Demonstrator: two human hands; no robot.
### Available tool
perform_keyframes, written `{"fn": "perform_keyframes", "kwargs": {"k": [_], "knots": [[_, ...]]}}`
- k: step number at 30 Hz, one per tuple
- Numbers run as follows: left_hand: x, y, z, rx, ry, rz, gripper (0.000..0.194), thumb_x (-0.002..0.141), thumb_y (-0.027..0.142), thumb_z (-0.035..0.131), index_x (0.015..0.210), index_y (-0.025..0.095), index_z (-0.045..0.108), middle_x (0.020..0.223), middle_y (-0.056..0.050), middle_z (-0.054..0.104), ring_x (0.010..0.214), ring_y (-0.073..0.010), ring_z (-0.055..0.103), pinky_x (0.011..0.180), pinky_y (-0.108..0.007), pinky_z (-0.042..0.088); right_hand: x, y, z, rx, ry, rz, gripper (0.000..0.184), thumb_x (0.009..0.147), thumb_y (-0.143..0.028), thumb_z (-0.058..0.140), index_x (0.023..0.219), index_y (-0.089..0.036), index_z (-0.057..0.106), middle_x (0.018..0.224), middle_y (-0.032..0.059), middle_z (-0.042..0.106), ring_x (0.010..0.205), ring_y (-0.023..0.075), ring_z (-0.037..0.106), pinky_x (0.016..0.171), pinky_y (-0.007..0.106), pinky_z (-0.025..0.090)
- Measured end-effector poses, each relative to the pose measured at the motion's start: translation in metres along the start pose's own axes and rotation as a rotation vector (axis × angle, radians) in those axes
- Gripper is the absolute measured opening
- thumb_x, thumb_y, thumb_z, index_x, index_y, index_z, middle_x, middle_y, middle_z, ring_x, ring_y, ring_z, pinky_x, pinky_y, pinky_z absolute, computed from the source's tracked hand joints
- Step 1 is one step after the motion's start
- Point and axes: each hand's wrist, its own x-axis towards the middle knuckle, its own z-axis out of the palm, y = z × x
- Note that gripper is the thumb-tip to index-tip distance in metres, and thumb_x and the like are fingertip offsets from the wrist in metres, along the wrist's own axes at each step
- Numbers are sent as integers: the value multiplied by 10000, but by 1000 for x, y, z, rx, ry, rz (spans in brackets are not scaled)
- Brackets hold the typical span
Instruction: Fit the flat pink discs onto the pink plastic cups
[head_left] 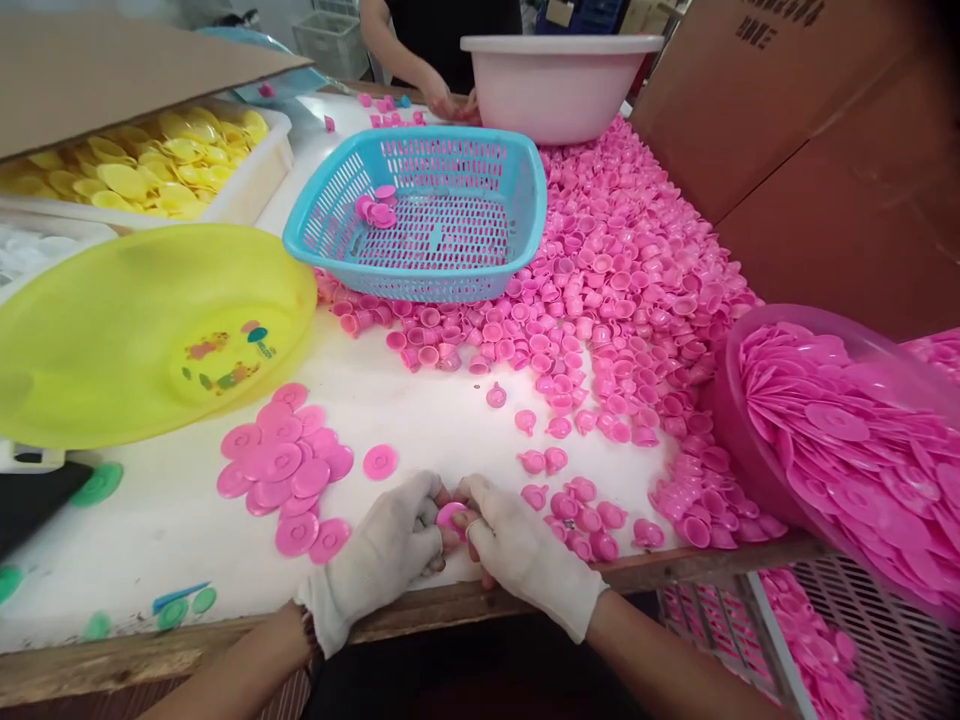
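My left hand [386,545] and my right hand [525,550], both in white gloves with bare fingertips, meet at the table's front edge. Their fingers pinch a pink toy saucer [451,516] from both sides; part of it is hidden by the fingers. Left of my hands lies a loose pile of pink saucers [283,460], with a single saucer [380,462] apart from it. To the right, several small pink toy cups [585,515] lie close to my right hand. Behind them spreads a big heap of pink cups [622,270].
A blue basket [416,283] holds a few pink pieces. At left are a yellow basin [97,400] and a white tray [270,165] of yellow pieces. A pink tub [739,440] of saucers stands right. Across the table, a person's hands [442,100] work beside a pale pink basin [559,90].
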Motion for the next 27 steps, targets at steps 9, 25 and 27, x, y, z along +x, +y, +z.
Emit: {"fn": "perform_keyframes", "kwargs": {"k": [9,25,27], "knots": [[9,12,-9,-42,-112,-111,209,663,218,575,821,196,440,552,85,514,473,-112,561,443,-205,425,14,3,-3,342,-227,214,124,920,-317,345,978,-236,420,583,-54,516,409,107,551,367,175,382],[-5,9,-1,421,132,198,144,848,254,403,913,194,516,724,0,577,628,-149,580,583,-278,470,4,-72,-73,439,285,-471,264,826,-120,384,1064,-210,453,753,-22,592,538,81,589,486,190,470],[1,18,15,649,144,422,208,853,196,397,990,201,554,949,-49,612,802,-169,599,719,-302,486,1,-98,-90,591,403,-649,374,868,-176,375,1234,-246,353,951,10,609,688,103,639,574,233,507]]}}
